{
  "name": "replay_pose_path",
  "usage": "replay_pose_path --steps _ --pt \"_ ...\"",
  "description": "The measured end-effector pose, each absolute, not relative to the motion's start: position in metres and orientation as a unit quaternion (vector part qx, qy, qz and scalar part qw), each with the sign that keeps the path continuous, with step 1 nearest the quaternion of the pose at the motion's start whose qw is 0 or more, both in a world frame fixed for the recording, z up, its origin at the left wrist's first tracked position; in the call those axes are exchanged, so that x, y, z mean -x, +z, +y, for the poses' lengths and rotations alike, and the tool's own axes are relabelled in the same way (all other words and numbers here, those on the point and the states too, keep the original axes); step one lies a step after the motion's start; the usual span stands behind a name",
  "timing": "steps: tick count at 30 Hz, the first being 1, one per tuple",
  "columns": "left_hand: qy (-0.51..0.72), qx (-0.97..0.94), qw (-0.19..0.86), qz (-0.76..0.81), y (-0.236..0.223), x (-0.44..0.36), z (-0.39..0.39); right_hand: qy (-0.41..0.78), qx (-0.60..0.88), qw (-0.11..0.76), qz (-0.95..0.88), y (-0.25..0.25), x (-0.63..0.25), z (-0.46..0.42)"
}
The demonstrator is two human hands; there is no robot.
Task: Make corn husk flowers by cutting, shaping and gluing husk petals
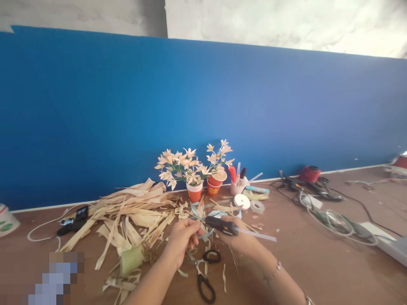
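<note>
My right hand is wrapped round a black hot glue gun, with a clear glue stick jutting from its back end. The gun's nose points left, toward my left hand. Fingers pinched, that hand is closed on something small that I cannot make out. Just beyond the hands lie pale husk scraps and bits of light blue ribbon. Below them, scissors with black handles rest on the brown table, blades partly behind my left hand.
Dried corn husks are heaped at left. Paper cups with husk flowers stand against the blue panel. A pen cup, a white ribbon roll and clear tape sit behind. Cables and a power strip lie right.
</note>
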State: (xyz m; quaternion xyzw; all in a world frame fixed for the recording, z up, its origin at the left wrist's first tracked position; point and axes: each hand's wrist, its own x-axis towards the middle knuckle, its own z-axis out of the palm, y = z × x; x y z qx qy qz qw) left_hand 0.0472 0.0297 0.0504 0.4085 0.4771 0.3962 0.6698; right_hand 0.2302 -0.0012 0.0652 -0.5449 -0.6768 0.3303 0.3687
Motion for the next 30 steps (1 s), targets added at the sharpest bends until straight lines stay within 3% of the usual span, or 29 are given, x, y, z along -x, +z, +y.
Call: replay_pose_path --steps 5,9,13,16,19,21,24,30 --pt "0.403 -0.618 0.448 0.505 0.047 -0.041 0.03 0.34 0.514 0.363 -0.699 0.076 -0.235 -0.005" --pt "0.41 -0.704 0.344 0.467 0.047 -0.037 0.03 0.233 0.606 0.359 -0.671 0.085 -0.249 -0.002" --pt "0.43 -0.617 0.452 0.48 0.043 -0.041 0.035 0.251 0.587 0.263 -0.723 0.091 -0.256 -0.011" --pt "0.446 -0.532 0.538 0.478 0.043 -0.043 0.039 0.304 0.558 0.312 -0.706 0.09 -0.257 -0.017" --pt "0.484 -0.464 0.566 0.48 0.048 -0.042 0.04 0.184 0.657 0.361 -0.636 0.082 -0.272 -0.015" --pt "0.515 -0.434 0.565 0.478 0.051 -0.04 0.041 0.103 0.735 0.269 -0.613 0.073 -0.29 -0.013" --pt "0.536 -0.414 0.563 0.474 0.054 -0.038 0.041 0.081 0.793 0.127 -0.59 0.054 -0.313 -0.016" --pt "0.547 -0.407 0.57 0.459 0.051 -0.039 0.043 0.08 0.825 -0.003 -0.56 0.036 -0.311 -0.031"
